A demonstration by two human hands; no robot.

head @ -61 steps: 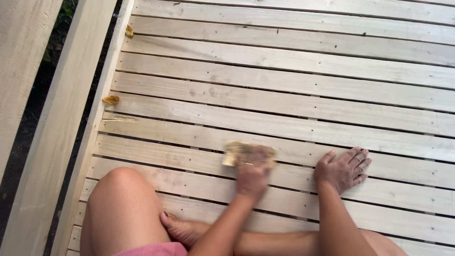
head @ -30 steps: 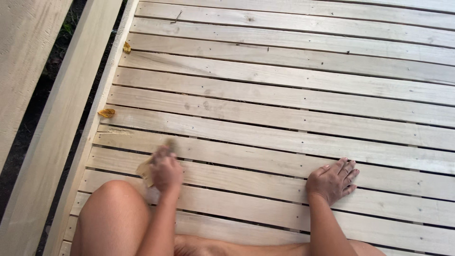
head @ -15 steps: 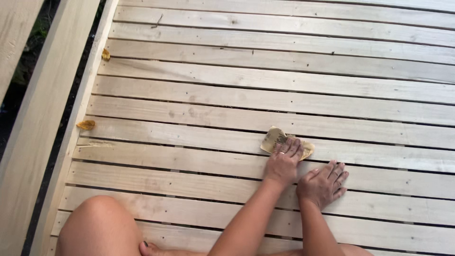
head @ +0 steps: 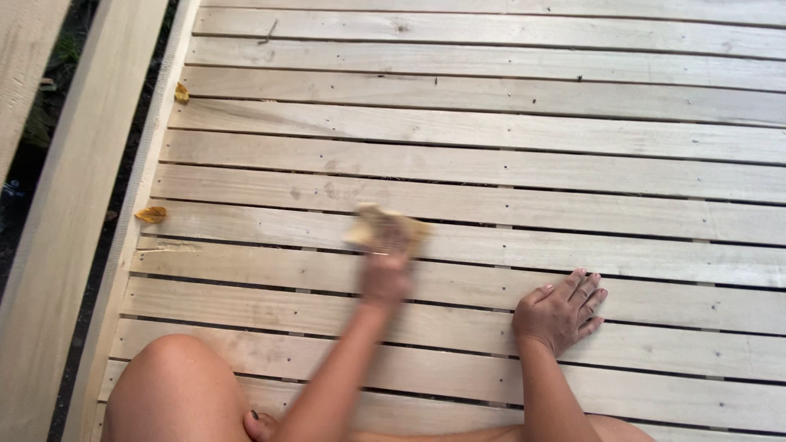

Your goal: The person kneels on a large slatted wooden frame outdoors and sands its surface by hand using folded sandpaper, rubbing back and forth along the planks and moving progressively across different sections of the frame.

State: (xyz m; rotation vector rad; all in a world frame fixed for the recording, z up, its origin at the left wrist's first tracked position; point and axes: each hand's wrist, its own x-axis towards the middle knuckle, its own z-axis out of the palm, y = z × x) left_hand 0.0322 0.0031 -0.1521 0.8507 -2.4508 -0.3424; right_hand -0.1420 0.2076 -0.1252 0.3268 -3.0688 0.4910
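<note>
Far to the left of the left hand, a pale beam (head: 61,237) runs along the deck's edge, its lower end cut off by the frame; beyond it a dark gap shows ground that is hard to make out. Two dry leaves lie by the deck edge up and left of that hand: one (head: 151,214) near it, one (head: 181,92) further up. Below, a bare knee (head: 176,385) rises, cut off at the bottom, with a toe just beside the forearm.

The left hand (head: 386,274) is blurred. It is closed down on a tan pad (head: 385,227), pressing it flat to the boards; the fingers cover the pad's near part, so only its far edge shows. Whether it is paper or sponge cannot be told.

To the right and lower, well apart from the pad, the right hand (head: 563,311) lies spread wide, palm down, holding nothing, fingers pointing up and right.

The deck (head: 508,164) is of pale, unfinished planks running left to right with narrow dark gaps, small nail heads and a few grey smudges above the pad. Its right and far ends are out of frame.
</note>
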